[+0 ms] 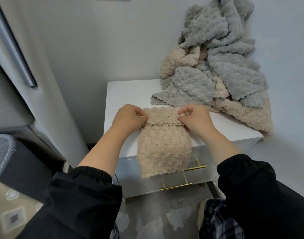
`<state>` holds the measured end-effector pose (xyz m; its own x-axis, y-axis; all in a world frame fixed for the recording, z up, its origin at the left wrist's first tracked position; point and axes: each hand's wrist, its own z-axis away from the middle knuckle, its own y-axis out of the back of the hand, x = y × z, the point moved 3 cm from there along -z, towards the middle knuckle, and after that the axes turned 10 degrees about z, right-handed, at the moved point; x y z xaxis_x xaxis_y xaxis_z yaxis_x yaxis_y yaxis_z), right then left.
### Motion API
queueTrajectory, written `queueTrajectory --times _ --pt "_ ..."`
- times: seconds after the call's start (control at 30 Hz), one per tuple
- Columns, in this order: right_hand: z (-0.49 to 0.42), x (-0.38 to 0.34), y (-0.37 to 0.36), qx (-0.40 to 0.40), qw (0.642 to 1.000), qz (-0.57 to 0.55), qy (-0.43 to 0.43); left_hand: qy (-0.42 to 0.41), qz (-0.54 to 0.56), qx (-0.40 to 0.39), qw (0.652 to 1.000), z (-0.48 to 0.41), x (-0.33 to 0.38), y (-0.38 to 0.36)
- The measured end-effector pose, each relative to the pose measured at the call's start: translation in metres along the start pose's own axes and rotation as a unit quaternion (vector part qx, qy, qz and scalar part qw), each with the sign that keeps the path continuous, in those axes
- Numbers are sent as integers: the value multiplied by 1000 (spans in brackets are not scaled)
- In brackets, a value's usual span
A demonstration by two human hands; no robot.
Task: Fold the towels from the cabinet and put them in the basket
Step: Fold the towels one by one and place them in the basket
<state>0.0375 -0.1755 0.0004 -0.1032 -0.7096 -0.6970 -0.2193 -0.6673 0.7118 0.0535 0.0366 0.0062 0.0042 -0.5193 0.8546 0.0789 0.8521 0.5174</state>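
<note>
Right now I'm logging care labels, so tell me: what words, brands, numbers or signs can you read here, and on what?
None: no text is readable in this view.
The beige fluffy towel, the heap of grey and beige towels, the white cabinet: no label or print shows.
The patterned beige surface at lower left: only blurred shapes, no letters.

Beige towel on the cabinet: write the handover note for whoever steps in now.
Left hand pinches the beige towel at the left end of its scalloped edge; right hand pinches the right end.
The towel lies on the white cabinet, its near end hanging over the drawers.
Done: one fold under way.
Left: finish it, fold the heap of grey and beige towels at the back right, put all in the basket.
</note>
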Motion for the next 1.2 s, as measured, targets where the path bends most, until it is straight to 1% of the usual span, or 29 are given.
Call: queueTrajectory --times 0.1,0.2,0.43,0.53,0.6,0.7,0.77,0.87,0.93,1.03,1.2 --pt "0 1 -4 7 999 45 5 -7 -36 18 999 -4 -3 -2" --pt "-1 2 -2 -13 998 68 5 -15 -85 22 996 -6 -3 -1" --pt "-4 9 4 -100 995 -1 4 -28 -63 -39 997 -6 1 -3" --pt "-6 11 5 -143 988 -41 -37 -14 -62 -55 996 -7 -2 -2" --pt "-6 13 5 -157 985 -48 -59 -16 -49 -60 997 -6 -1 0" --pt "-5 13 9 -131 987 -49 -76 -28 -20 -51 998 -6 1 0" --pt "-3 10 13 -113 987 -76 -82 -30 12 -40 999 -7 4 1" --pt "-1 4 16 -95 985 -125 -72 -28 96 -16 995 -6 9 5" --pt "0 1 16 -87 981 -159 -65 -39 125 2 991 -8 9 8" --pt "-2 -4 15 -69 979 -186 -50 -61 132 19 989 -11 6 10" --pt "-2 -7 16 -19 982 -185 -13 -96 110 52 988 -10 8 11"
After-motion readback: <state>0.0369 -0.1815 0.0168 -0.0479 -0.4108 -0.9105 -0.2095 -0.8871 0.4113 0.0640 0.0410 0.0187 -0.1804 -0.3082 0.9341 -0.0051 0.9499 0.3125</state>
